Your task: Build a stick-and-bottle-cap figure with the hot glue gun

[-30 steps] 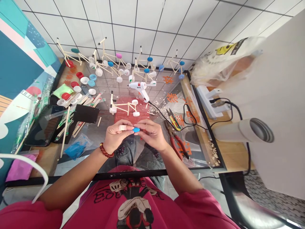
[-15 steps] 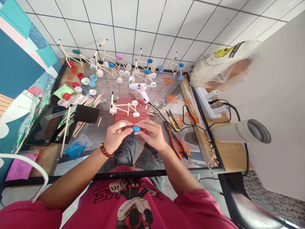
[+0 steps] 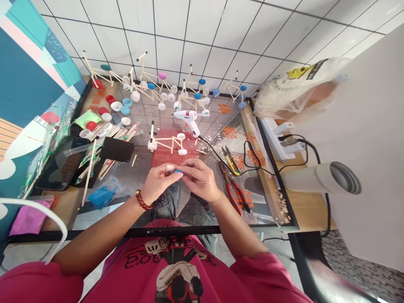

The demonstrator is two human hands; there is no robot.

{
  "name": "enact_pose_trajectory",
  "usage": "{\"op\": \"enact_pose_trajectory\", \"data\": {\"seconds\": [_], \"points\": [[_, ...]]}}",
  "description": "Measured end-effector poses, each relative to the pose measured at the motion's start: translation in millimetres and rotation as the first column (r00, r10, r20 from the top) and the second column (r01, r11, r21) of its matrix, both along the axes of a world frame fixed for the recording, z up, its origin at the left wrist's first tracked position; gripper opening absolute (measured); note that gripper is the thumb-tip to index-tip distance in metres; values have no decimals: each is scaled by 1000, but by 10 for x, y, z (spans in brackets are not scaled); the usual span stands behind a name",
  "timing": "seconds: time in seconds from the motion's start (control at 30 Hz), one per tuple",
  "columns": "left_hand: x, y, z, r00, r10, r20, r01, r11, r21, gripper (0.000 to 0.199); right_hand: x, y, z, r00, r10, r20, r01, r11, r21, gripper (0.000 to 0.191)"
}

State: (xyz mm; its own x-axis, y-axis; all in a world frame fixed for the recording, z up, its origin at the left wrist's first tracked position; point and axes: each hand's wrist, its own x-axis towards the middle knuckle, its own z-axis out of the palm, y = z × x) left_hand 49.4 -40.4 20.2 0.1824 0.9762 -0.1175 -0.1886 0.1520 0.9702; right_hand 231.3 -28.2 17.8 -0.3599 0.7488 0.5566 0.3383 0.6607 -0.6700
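Between the fingertips of both hands is a small blue lump of modelling clay point(image 3: 179, 171), mostly covered by the fingers. My left hand point(image 3: 158, 182), with a band on one finger, pinches it from the left. From the right, my right hand point(image 3: 203, 181) presses on it with thumb and fingers. Just beyond the hands lies a small stick tricycle point(image 3: 164, 139) with white bottle-cap wheels and no seat on it. A white glue gun point(image 3: 190, 121) rests behind that. The bag of blue clay point(image 3: 102, 192) lies to the left of my left hand.
Several finished stick tricycles point(image 3: 143, 75) with coloured seats stand along the wall. Bottle caps point(image 3: 116, 106), wooden sticks point(image 3: 90, 172) and a black card point(image 3: 117, 149) are on the left. Red-handled pliers point(image 3: 235, 191), yellow snips point(image 3: 232, 162), a power strip point(image 3: 277, 136) and a cup point(image 3: 306, 176) occupy the right.
The fingers have closed further over the blue clay, so less of it shows. My right hand's fingers are more curled. The whole view has shifted slightly.
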Motion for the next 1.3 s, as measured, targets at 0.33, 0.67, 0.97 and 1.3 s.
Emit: {"op": "enact_pose_trajectory", "data": {"seconds": [0.33,0.67,0.97,1.3], "points": [[-25,6,-21,999,-32,-43,34,998,56,20,-5,-8,9,996,66,-61,-69,997,-35,33],[-31,9,-18,998,-33,-61,38,997,70,21,-12,-10,12,996,66,-58,-67,997,-25,28],[-36,16,-54,1000,-24,-3,24,1000,14,17,-4,3,39,999,35,-37,-36,999,-30,29],[-32,58,18,973,90,211,-50,981,-186,43,-2,40,48,984,-32,-173,11,993,-117,18]]}}
